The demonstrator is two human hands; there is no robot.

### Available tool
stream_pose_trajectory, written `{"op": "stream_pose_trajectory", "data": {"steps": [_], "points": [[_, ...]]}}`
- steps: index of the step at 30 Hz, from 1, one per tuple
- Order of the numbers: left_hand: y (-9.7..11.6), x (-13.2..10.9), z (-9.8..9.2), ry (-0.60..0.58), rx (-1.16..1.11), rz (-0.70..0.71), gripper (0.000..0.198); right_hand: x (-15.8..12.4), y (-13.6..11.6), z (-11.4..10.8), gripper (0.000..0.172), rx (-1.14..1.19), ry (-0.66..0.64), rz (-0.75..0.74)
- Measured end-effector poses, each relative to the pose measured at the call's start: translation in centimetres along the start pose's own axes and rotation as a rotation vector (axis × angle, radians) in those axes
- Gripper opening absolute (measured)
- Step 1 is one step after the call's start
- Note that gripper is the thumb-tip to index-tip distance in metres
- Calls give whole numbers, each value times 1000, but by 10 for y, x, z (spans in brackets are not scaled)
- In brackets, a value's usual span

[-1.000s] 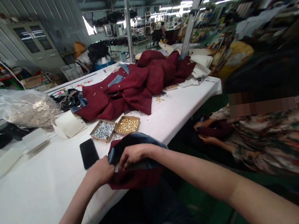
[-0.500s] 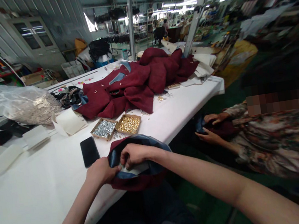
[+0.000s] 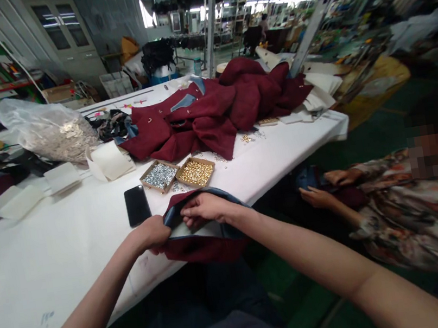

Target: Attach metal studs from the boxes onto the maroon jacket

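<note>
A maroon fabric bag [image 3: 211, 250] with a blue lining lies at the table's front edge, its mouth facing up towards me. My left hand [image 3: 156, 232] is closed around the left side of the bag's rim. Inside the mouth is my right hand [image 3: 205, 210], its thumb and fingers pinched together; whatever they hold is too small or hidden to make out. A pale patch shows in the bag beneath those fingers. Just beyond the bag stand a tray of silver studs [image 3: 160, 176] and a tray of gold studs [image 3: 196, 173]. A black phone [image 3: 137, 206] lies left of them.
Maroon pieces with metal rings [image 3: 211, 113] are heaped across the white table [image 3: 89, 232]. A clear plastic sack [image 3: 49, 129] and pale curved sheets [image 3: 109, 161] are at the left. At the right, a co-worker's hands [image 3: 321, 190] hold maroon and blue fabric.
My left hand has shifted from the inner lining to grip the bag's left rim. My right hand has lifted slightly from the pale patch inside. The camera view has turned a little left.
</note>
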State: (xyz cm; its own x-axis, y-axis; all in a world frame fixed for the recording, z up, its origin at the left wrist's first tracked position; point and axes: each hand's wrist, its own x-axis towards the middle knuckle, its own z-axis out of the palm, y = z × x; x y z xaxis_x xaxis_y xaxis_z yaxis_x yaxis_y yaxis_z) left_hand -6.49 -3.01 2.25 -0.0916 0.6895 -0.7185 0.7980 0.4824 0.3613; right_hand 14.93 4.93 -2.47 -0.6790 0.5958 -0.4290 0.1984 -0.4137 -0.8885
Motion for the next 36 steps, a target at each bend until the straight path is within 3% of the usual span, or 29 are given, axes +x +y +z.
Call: {"op": "stream_pose_trajectory", "data": {"steps": [7,11,15,18,21,24,27,31,36], "points": [[4,-1,-2,-2,-8,-1,22,-31,-6,8,30,277,-11,-17],[5,0,-2,-14,-7,7,15,-47,-6,4,31,400,-65,-42],[3,1,-2,-13,-19,7,11,-50,0,2,26,348,-43,-71],[-1,3,-2,-18,-48,9,10,-45,4,2,18,172,18,-147],[-3,4,-3,-25,-64,12,9,-38,7,7,17,-226,119,-300],[-2,3,-2,-22,-55,37,9,-27,10,17,23,-457,75,-402],[-3,0,-2,-29,-50,78,8,-11,14,30,20,-345,15,-359],[-10,-5,-4,-42,-67,137,5,9,19,42,17,-235,75,-314],[-12,-7,-10,-113,-104,180,30,19,13,52,18,-123,73,-278]]}}
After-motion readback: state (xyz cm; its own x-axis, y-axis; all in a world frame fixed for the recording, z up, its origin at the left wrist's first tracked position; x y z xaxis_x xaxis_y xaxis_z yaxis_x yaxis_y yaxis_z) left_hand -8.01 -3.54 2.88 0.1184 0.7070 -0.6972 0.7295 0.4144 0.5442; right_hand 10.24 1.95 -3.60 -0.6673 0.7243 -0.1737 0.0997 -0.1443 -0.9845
